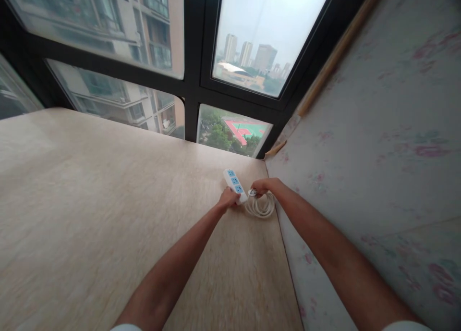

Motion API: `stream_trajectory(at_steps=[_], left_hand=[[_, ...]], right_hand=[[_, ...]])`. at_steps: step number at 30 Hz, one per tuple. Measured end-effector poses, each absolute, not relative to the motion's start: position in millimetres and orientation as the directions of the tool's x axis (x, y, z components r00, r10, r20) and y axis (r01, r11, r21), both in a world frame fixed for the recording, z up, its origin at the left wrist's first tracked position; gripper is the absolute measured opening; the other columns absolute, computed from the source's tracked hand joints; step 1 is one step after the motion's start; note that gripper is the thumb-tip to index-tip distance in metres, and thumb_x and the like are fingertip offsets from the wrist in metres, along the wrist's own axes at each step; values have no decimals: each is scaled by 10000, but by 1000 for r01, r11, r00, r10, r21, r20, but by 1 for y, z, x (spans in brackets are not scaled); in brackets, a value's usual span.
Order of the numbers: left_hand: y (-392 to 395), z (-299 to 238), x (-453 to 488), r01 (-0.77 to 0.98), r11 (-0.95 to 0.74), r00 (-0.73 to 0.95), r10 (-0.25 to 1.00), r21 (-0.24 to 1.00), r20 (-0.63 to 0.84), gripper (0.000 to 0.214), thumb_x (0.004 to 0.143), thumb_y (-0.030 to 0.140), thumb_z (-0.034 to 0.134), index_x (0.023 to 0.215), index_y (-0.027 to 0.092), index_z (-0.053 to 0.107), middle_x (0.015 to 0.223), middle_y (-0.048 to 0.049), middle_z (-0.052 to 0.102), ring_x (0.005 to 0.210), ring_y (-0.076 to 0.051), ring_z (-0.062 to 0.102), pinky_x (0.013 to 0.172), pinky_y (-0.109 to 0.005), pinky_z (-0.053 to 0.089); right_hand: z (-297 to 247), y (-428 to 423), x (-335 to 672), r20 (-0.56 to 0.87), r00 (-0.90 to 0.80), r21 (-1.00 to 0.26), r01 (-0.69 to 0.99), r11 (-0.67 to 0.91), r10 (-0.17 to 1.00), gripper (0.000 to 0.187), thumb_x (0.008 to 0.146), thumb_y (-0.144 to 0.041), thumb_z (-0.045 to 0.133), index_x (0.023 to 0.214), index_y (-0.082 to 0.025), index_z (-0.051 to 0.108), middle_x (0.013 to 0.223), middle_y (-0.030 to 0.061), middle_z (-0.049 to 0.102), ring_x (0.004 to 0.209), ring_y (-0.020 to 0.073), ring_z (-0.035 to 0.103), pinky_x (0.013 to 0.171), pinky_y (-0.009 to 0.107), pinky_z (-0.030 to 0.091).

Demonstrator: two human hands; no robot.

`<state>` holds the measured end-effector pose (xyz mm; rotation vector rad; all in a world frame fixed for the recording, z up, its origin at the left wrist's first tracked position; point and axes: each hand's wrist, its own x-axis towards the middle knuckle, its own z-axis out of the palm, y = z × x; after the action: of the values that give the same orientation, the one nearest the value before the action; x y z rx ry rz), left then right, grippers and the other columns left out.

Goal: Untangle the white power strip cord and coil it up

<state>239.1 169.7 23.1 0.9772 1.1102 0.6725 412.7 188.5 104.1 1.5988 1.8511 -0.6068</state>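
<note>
A white power strip (235, 181) with blue socket faces lies at the far right of the stone-patterned sill, close to the window. My left hand (228, 197) is closed around its near end, the thumb over the edge. Just to the right, my right hand (260, 187) grips the white plug (252, 192) of the cord. Below that hand, the white cord (262, 208) lies in loose coils on the sill, touching the wall side. My right fingers are partly hidden behind the plug and the hand itself.
A wall with floral paper (360, 177) rises along the right of the sill (108, 201). Dark window frames (194, 57) stand behind. A torn, peeling strip (276, 149) sticks out at the corner by the window.
</note>
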Motion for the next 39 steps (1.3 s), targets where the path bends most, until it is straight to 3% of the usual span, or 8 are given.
stream_trajectory(at_steps=[3,8,14,20,26,33,39], left_hand=[[187,21,250,101,385,357,847,917,-395,278,609,145,723,879,134,655,818,-136,707,750,-271,682,576,-327,531],[213,24,271,261,280,409,835,924,-369,100,587,118,703,680,122,665,598,-101,651,627,-275,669,565,-349,515],[236,33,291,406,158,400,855,900,-331,105,553,57,682,607,141,648,576,-105,647,830,-326,686,714,-352,508],[235,34,297,472,38,370,899,881,-236,124,597,56,670,700,127,672,889,-212,706,1123,-354,601,894,-354,457],[224,31,292,559,-72,385,905,826,-181,148,699,134,659,835,84,689,1067,-283,661,1121,-371,599,914,-392,447],[204,35,278,599,-207,454,883,774,-115,303,868,292,531,1044,73,646,1167,-243,635,1156,-304,578,953,-351,422],[164,38,265,592,-290,503,862,752,-64,442,858,323,539,1229,85,521,1226,-224,594,1161,-291,563,937,-345,430]], right_hand=[[100,194,422,-722,-65,39,990,134,689,211,583,-176,781,782,-141,722,764,41,707,767,194,617,703,271,448],[98,199,438,-768,5,28,999,26,640,240,569,-210,802,790,-154,726,700,35,682,741,213,637,698,316,484],[87,196,448,-773,79,29,996,-89,629,260,532,-210,836,751,-130,720,646,42,643,714,225,647,653,345,526],[81,192,453,-739,118,49,991,-122,663,261,609,-128,768,867,-116,731,766,85,699,708,227,669,625,313,528],[75,190,454,-664,117,108,992,-60,739,508,572,-30,754,1060,-163,710,1016,114,724,943,269,671,766,291,501],[76,174,451,-564,165,161,983,-89,809,501,616,-89,775,1099,-191,692,1105,105,708,1035,274,653,811,278,487],[82,139,443,-437,242,180,967,-179,867,425,761,-139,696,1180,-190,642,1211,137,659,1112,264,616,848,280,463]])
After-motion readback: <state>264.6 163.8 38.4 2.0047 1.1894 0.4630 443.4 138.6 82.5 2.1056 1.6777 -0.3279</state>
